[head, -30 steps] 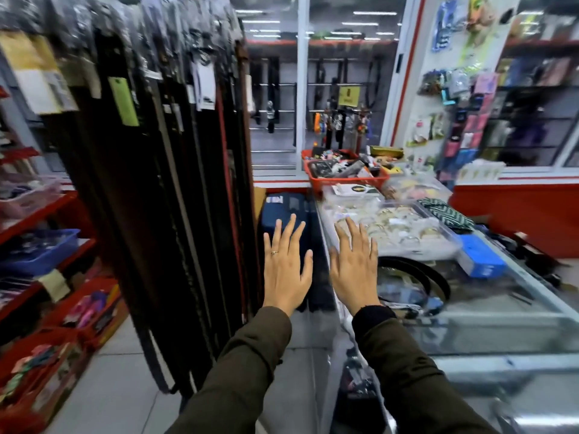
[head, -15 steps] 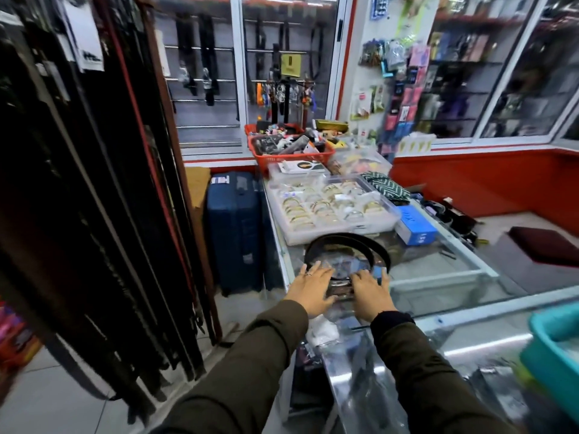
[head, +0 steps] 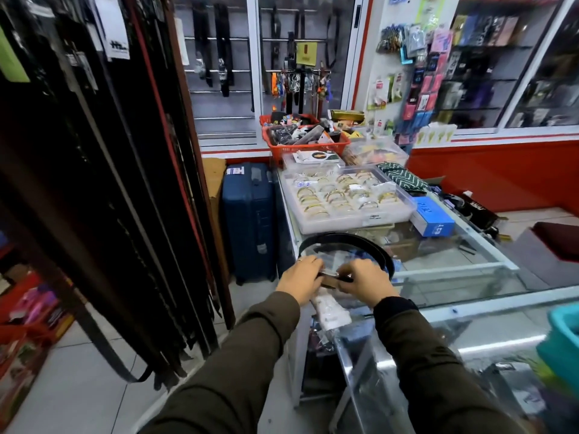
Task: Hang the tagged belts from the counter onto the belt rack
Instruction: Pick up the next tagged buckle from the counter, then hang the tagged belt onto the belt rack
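Note:
A black belt (head: 344, 241) lies curled in a loop on the glass counter (head: 445, 261), near its front left corner. My left hand (head: 300, 278) and my right hand (head: 365, 281) are both down on the near end of the loop, fingers closed around the buckle end between them. A white tag or wrapper (head: 330, 310) hangs off the counter edge just below my hands. The belt rack (head: 103, 183) stands to my left, packed with several dark hanging belts, some with paper tags.
A clear tray of bangles (head: 344, 198), a blue box (head: 432, 216) and a red basket (head: 305, 139) sit farther back on the counter. A blue suitcase (head: 249, 220) stands on the floor between rack and counter. A teal bin (head: 564, 339) is at my right.
My hands dropped from being raised with spread fingers onto the coiled belt on the counter and closed on its near end. My view turned right, away from the rack.

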The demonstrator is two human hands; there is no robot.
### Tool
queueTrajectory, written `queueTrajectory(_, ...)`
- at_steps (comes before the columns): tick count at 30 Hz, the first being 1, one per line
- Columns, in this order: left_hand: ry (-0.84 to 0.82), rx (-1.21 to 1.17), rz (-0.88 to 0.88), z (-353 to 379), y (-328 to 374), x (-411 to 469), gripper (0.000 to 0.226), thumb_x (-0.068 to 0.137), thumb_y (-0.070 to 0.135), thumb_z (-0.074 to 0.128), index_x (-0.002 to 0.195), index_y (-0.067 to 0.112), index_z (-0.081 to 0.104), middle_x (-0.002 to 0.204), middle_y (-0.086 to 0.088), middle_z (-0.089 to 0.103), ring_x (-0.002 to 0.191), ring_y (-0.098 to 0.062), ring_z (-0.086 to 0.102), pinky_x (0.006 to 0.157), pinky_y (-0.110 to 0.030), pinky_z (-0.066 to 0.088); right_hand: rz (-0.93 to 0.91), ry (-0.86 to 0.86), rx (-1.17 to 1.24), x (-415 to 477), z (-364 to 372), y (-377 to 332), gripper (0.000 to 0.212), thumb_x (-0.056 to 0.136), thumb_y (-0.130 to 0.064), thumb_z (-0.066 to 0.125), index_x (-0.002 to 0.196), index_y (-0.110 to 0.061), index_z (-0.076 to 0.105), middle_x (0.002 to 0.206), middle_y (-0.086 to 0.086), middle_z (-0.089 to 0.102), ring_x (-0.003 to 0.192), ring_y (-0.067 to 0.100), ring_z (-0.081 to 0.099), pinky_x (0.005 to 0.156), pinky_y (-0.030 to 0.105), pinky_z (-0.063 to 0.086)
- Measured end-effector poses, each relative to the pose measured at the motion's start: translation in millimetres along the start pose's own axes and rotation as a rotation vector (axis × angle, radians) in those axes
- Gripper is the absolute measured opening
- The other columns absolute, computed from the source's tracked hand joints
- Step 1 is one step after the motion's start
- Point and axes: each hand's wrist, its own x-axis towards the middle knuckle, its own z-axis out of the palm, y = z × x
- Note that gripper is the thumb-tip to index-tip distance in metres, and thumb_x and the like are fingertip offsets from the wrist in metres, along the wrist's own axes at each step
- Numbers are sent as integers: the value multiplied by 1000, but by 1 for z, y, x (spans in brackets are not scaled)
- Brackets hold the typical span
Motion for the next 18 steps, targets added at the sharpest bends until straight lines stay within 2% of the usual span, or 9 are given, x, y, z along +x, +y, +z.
queueTrajectory(2, 20, 1, 4, -15, -11, -10, 27, 101, 22, 50, 125, 12, 54, 128, -10, 54, 121, -30, 51, 91, -43, 48, -26, 12, 79, 1, -4, -14, 20, 85, -35, 73, 88, -16, 78, 88, 7, 78, 86, 25, 71, 65, 35, 49)
queueTrajectory(4, 78, 15, 32, -31, -24, -19, 29, 99, 24, 52, 126, 15, 55, 126, -9, 53, 120, -29, 50, 94, -42, 46, -69, 23, 173, 2, -8, -31, 32, 81, -45, 74, 78, -14, 77, 76, 6, 77, 74, 24, 71, 66, 41, 55)
queueTrajectory(6, 156, -35, 40, -45, -36, -29, 33, 96, 25, 54, 129, 20, 55, 126, -5, 52, 121, -26, 49, 98, -43, 47, -109, 35, 261, 3, -12, -49, 47, 73, -60, 70, 71, -14, 75, 66, 6, 74, 64, 21, 70, 62, 40, 54)
queueTrajectory(8, 230, -88, 17, -61, -47, -41, 43, 96, 26, 54, 139, 26, 49, 133, 0, 49, 125, -24, 47, 101, -42, 47, -143, 68, 352, 4, -18, -68, 53, 66, -66, 65, 73, -15, 77, 67, 6, 75, 67, 19, 72, 66, 39, 56)
queueTrajectory(10, 282, -155, -18, -75, -53, -53, 56, 100, 28, 51, 153, 28, 32, 143, -1, 46, 132, -24, 43, 106, -41, 44, -168, 45, 483, 6, -24, -87, 44, 66, -59, 71, 77, -17, 79, 74, 5, 79, 74, 19, 76, 72, 39, 58)
queueTrajectory(12, 370, -307, -89, -85, -59, -65, 65, 102, 33, 51, 158, 29, 18, 149, -1, 42, 136, -21, 40, 111, -38, 39, -181, 28, 596, 7, -31, -108, 9, 75, -34, 82, 75, -26, 77, 75, 1, 80, 70, 9, 75, 71, 32, 57)
queueTrajectory(13, 426, -414, -131, -88, -62, -70, 67, 102, 35, 53, 159, 30, 17, 150, 1, 42, 136, -18, 41, 112, -37, 38, -192, 31, 632, 8, -34, -117, 14, 78, -20, 83, 73, -30, 75, 72, -3, 79, 66, 0, 72, 69, 24, 56)
queueTrajectory(15, 549, -617, -217, -95, -67, -78, 68, 99, 37, 60, 155, 27, 23, 143, 4, 45, 125, -15, 52, 110, -39, 45, -214, 49, 680, 12, -37, -133, 29, 80, -8, 82, 73, -33, 69, 72, -9, 74, 57, -13, 65, 64, 9, 51)
queueTrajectory(18, 783, -856, -379, -110, -66, -90, 65, 89, 34, 76, 142, 21, 40, 132, 1, 52, 95, -14, 67, 88, -43, 61, -257, 78, 824, 14, -36, -160, 29, 80, -8, 83, 72, -31, 67, 73, -10, 71, 60, -15, 64, 64, 7, 51)
